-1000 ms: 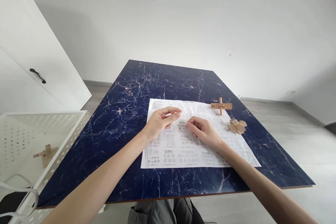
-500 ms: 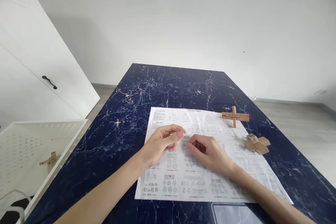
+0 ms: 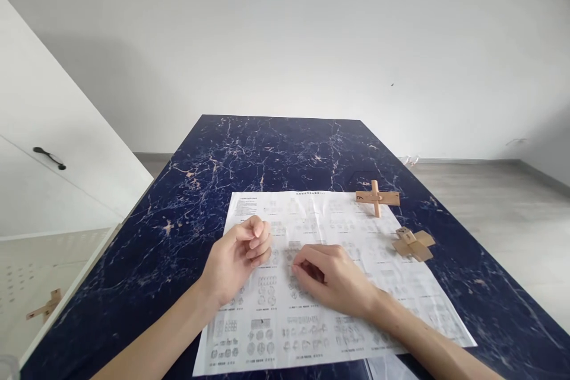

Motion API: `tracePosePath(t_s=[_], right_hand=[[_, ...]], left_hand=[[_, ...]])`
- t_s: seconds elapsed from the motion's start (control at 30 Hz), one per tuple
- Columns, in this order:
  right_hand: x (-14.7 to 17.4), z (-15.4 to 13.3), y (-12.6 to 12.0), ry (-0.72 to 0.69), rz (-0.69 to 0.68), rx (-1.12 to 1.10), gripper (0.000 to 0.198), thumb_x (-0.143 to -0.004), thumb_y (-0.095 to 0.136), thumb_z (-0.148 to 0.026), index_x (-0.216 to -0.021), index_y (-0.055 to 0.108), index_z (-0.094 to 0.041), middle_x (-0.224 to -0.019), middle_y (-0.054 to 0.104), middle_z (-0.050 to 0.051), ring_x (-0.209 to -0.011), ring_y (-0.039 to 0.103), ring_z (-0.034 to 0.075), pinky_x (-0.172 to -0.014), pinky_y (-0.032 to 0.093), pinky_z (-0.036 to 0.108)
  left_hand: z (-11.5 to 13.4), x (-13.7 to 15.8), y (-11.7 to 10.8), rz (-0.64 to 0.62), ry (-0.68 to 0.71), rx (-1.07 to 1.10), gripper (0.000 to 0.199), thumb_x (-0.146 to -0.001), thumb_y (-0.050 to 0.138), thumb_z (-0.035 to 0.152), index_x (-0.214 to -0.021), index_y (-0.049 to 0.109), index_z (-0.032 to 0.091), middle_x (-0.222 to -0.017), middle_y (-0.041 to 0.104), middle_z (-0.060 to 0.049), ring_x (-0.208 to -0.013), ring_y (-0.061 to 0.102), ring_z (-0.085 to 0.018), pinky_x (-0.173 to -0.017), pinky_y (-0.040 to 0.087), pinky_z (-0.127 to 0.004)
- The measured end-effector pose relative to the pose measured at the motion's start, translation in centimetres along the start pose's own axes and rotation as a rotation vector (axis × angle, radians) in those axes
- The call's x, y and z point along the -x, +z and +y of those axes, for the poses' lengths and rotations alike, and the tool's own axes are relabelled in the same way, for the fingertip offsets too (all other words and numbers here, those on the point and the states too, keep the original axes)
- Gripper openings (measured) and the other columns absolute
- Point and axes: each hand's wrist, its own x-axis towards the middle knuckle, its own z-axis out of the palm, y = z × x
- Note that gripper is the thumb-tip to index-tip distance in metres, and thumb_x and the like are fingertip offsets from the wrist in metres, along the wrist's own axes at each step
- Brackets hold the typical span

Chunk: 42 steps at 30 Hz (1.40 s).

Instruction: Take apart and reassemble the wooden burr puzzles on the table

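Observation:
A white printed sheet [image 3: 320, 214] with small diagrams lies on the dark blue marbled table. Above its left part, my left hand [image 3: 240, 255] is turned partly palm up, fingers curled in and nothing visible in them. My right hand [image 3: 332, 276] rests on the middle of the paper, its fingers bent towards the thumb around a shadowed hollow; I see no object there. Right of it are two wooden puzzles: a cross-shaped one [image 3: 388, 198] at the sheet's upper right edge and a chunky star-like one [image 3: 414, 245] nearer to me. Neither hand touches them.
The blue table [image 3: 280, 154] reaches towards a pale wall. Below left, a white perforated bin [image 3: 27, 267] holds another wooden piece [image 3: 45, 307]. A white cabinet with a black handle [image 3: 48, 158] stands at left. A flat glossy thing [image 3: 387, 368] shows under the sheet's front edge.
The view has shifted, so the table scene sits further left. My left hand has moved away from the right one, rolled palm up and curled its fingers. My right hand stays on the sheet.

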Motion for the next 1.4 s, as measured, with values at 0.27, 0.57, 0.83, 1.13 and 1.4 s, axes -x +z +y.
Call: tracePosePath(t_s=[0.27,0.57,0.83,1.13,1.4], right_hand=[[-0.4,0.5,-1.0,0.27,0.086,-0.385,0.024,-0.102,0.063,-0.039,-0.084,0.067,-0.023,-0.066,0.057,-0.002,-0.057,0.047,0.014,-0.054,0.036,0.029],[-1.6,3.4,-4.3,0.415,0.509,-1.244,0.039,-0.098,0.062,-0.062,-0.088,0.059,-0.025,-0.067,0.032,-0.007,-0.049,0.02,0.012,-0.044,0.03,0.027],[-0.9,4.9,-6.0,0.307,0.639,-1.331,0.044,-0.101,0.054,-0.068,-0.093,0.063,-0.026,-0.067,0.035,-0.004,-0.048,0.025,0.013,-0.043,0.04,0.028],[-0.9,5.7,-5.8,0.313,0.667,-1.591,0.023,-0.104,0.06,-0.044,-0.101,0.067,-0.022,-0.069,0.036,-0.006,-0.049,0.031,0.01,-0.046,0.042,0.022],[-0.8,5.9,-5.8,0.31,0.69,-1.68,0.017,-0.103,0.064,-0.038,-0.106,0.065,-0.021,-0.067,0.037,-0.007,-0.048,0.036,0.008,-0.047,0.042,0.019]], left_hand=[[0.1,-0.2,0.2,0.029,-0.009,-0.01,0.017,-0.077,0.067,0.023,-0.065,0.056,0.017,-0.065,0.033,0.003,-0.057,0.022,-0.011,-0.049,0.038,-0.021],[0.0,-0.1,-0.1,0.055,-0.013,-0.027,0.016,-0.077,0.072,0.025,-0.071,0.06,0.017,-0.068,0.034,0.004,-0.058,0.024,-0.01,-0.05,0.038,-0.021],[0.0,-0.1,-0.2,0.052,-0.007,-0.033,0.013,-0.079,0.07,0.024,-0.074,0.06,0.017,-0.069,0.035,0.004,-0.058,0.026,-0.01,-0.051,0.038,-0.021],[-0.1,0.0,0.0,0.035,-0.006,-0.04,0.014,-0.079,0.072,0.024,-0.073,0.062,0.017,-0.068,0.037,0.004,-0.057,0.027,-0.01,-0.051,0.038,-0.021],[-0.3,0.0,-0.5,0.031,-0.024,-0.062,0.016,-0.08,0.075,0.027,-0.077,0.063,0.017,-0.069,0.037,0.004,-0.057,0.029,-0.009,-0.052,0.039,-0.02]])
